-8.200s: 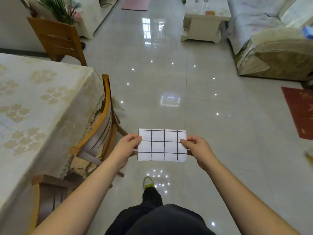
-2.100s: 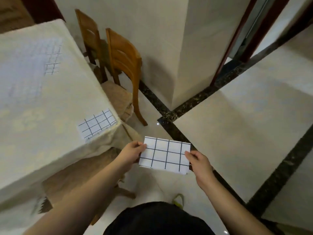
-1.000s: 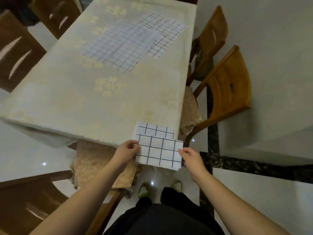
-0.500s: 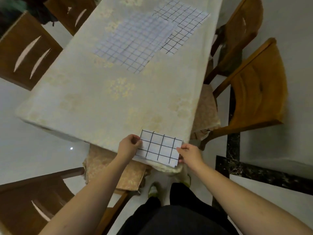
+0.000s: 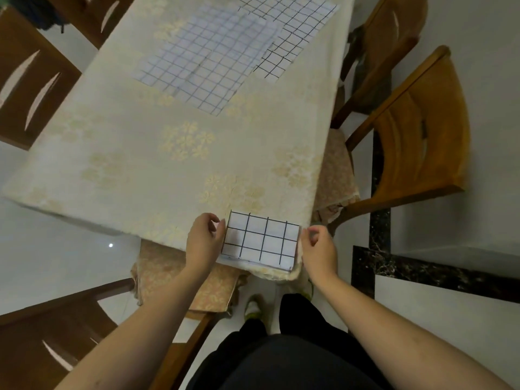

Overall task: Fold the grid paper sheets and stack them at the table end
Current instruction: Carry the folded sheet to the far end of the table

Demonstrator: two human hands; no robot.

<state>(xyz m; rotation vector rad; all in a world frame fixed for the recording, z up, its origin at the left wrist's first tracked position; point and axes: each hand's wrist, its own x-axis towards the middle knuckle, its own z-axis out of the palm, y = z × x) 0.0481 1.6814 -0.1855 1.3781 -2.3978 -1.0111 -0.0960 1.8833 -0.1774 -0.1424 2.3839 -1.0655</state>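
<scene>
Folded sheet [image 5: 260,240] now released onto stack at table [image 5: 157,153] corner, lower centre. Left hand [image 5: 203,241] and right hand [image 5: 319,249] flank it, fingers loosely curled, holding nothing. Unfolded sheets [image 5: 205,56] remain upper centre; next fold pending.

No readable text, labels or numbers anywhere.

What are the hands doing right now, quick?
Left hand: open, holding nothing, beside the folded grid paper.
Right hand: open, holding nothing, beside it too.
</scene>
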